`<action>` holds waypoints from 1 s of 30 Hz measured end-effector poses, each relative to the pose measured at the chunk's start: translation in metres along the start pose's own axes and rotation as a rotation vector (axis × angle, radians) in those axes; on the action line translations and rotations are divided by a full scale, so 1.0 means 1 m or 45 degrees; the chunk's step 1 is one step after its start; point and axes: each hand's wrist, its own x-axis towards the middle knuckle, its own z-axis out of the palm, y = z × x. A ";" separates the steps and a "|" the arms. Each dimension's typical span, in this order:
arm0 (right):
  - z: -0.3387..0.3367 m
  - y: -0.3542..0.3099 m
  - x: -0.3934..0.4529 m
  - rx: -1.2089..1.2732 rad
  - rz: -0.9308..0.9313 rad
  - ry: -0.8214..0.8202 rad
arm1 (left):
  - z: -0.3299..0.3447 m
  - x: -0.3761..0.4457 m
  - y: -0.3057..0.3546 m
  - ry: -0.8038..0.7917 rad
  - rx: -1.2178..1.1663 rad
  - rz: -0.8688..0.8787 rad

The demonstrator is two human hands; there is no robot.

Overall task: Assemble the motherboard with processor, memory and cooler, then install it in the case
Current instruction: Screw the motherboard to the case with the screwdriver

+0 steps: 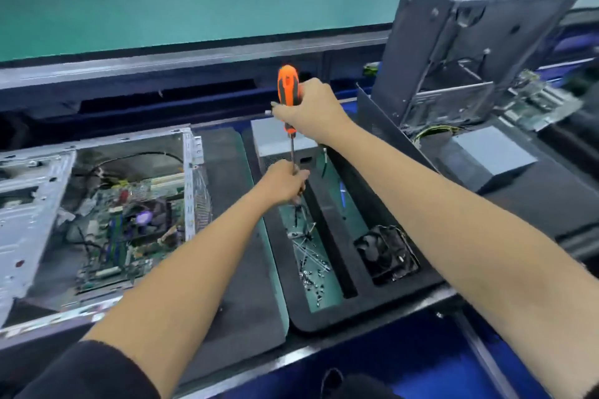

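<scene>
The open case [97, 204] lies on its side at my left, and the motherboard [129, 230] already sits inside it with a cooler fan over the middle, so I judge what's left here is screwing the board down. A second, upright chassis [453, 52] stands at the far right, well apart from my work.

Straight ahead is the black foam tray [324, 317]. Its compartments keep parts sorted: a spare fan [385, 253] in the right pocket, a grey power supply box [275, 139] at the far end, and loose screws [311, 269] scattered along the green-floored channel.

My right hand [311, 110] wraps firmly around the orange-and-grey handle of the screwdriver [288, 91], holding it upright over the screw channel. My left hand [283, 181] is curled around the lower shaft near the tip, probably to steady it while I seat a screw on the bit. Whether a screw is on the bit I cannot tell, since my fingers hide it.
</scene>
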 end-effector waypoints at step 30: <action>0.012 0.124 -0.063 0.125 0.069 -0.095 | 0.188 -0.014 -0.087 -0.547 1.002 0.085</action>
